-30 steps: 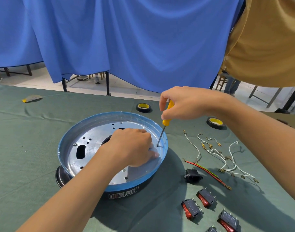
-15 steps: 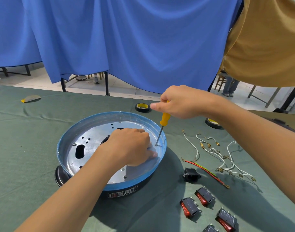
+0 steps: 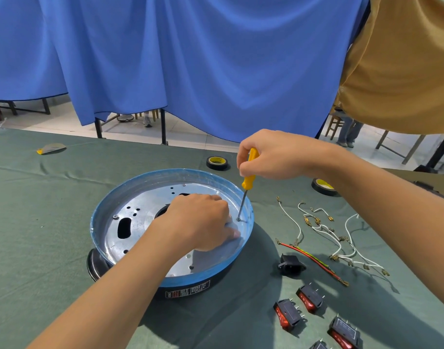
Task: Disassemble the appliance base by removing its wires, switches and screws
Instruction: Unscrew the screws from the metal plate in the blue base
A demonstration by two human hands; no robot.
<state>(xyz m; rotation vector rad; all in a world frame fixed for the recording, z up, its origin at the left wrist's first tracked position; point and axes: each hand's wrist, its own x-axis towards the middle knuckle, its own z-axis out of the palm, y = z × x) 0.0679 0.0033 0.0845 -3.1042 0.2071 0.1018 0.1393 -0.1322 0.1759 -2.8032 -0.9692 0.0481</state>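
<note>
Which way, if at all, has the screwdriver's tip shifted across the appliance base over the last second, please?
No. The screwdriver keeps its tip on the same screw, just inside the appliance base's right rim.

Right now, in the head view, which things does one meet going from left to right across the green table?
Yellow-edged scrap → appliance base → black socket → right tape roll. Things that overlap these are left out.

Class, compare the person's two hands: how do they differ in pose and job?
The right hand grips the yellow screwdriver, raised above the blue rim; the left hand rests low on the metal plate, no tool visible. Both work beside the same screw.
</note>
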